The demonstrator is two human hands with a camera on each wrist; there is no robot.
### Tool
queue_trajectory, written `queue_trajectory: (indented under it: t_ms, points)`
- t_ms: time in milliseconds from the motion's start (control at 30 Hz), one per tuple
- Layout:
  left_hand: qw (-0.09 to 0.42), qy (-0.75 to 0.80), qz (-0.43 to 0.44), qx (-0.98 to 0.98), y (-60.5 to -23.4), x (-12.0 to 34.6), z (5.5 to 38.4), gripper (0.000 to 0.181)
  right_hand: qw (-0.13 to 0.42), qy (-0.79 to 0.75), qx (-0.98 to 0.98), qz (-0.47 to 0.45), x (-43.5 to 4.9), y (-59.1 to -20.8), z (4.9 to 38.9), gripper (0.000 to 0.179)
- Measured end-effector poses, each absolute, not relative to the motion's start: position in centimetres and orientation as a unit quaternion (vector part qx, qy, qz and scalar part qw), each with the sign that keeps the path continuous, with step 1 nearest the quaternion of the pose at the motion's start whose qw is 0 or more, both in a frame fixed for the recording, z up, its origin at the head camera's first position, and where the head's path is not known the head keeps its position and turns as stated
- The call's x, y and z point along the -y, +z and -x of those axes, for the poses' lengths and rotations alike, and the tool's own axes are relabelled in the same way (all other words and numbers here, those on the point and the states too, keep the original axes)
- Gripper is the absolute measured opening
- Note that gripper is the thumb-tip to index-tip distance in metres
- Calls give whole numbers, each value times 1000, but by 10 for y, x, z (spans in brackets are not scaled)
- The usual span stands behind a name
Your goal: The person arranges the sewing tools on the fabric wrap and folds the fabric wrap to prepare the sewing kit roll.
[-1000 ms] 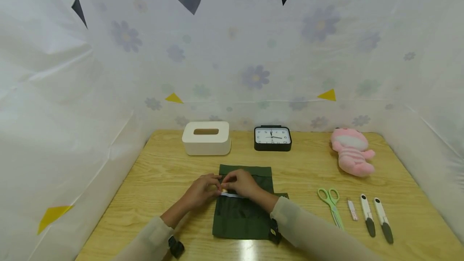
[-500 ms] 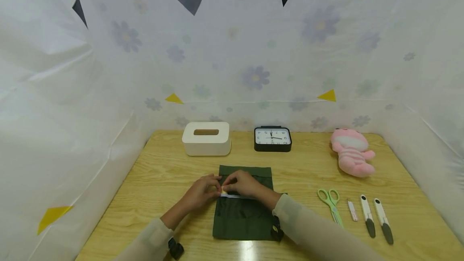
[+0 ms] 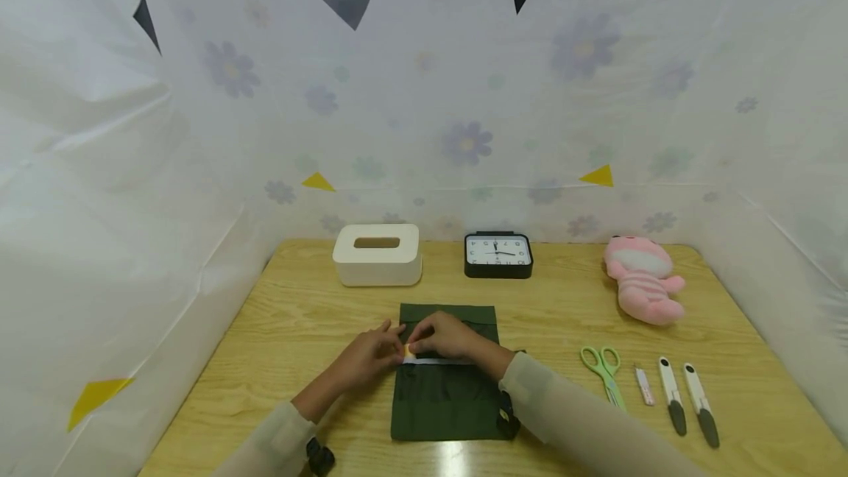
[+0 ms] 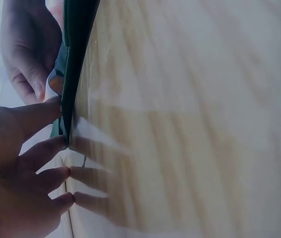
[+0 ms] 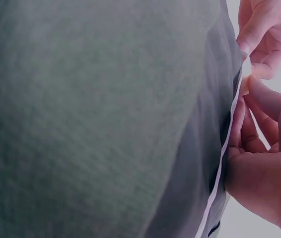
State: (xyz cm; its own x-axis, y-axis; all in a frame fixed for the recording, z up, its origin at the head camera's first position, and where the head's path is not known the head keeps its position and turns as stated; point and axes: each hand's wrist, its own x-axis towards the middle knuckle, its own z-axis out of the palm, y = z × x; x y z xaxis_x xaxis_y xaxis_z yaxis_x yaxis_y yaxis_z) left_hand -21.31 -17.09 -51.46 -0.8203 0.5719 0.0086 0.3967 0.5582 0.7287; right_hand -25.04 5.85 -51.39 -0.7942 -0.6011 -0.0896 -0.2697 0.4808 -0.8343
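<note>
A dark green cloth [image 3: 444, 403] with stitched sections lies flat on the table, a narrow white strip [image 3: 430, 361] across it. At the strip's left end is a small yellow-orange part [image 3: 408, 350]. My right hand [image 3: 447, 336] pinches this end between thumb and fingers. In the right wrist view the white strip [image 5: 220, 163] runs along the grey-looking cloth [image 5: 105, 109] up to the fingertips. My left hand [image 3: 367, 355] is at the cloth's left edge. In the left wrist view its fingers [image 4: 43, 152] reach out fairly straight, with the thumb at the strip's end.
Green scissors [image 3: 604, 374], a small pink-and-white tool [image 3: 644, 385] and two white-and-grey handled tools [image 3: 672, 396] lie on the right. Along the back stand a white tissue box [image 3: 377, 255], a black clock [image 3: 498, 255] and a pink plush toy [image 3: 641, 278].
The left hand's fingers have spread a little at the cloth's edge. More of the yellow-orange end shows between the hands. The right hand keeps its pinch in nearly the same place.
</note>
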Motion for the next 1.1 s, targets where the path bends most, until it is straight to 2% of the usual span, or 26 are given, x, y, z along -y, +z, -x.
queue_trajectory:
  t_ms: [300,1100]
  points:
    - [128,379,-283,-872,-514,173,214,4,197,-436,-834,276,-59,-513,252,9]
    - [111,368,-295,-875,-516,171,215,10,228,-421,-823,304,-61,-514,253,8]
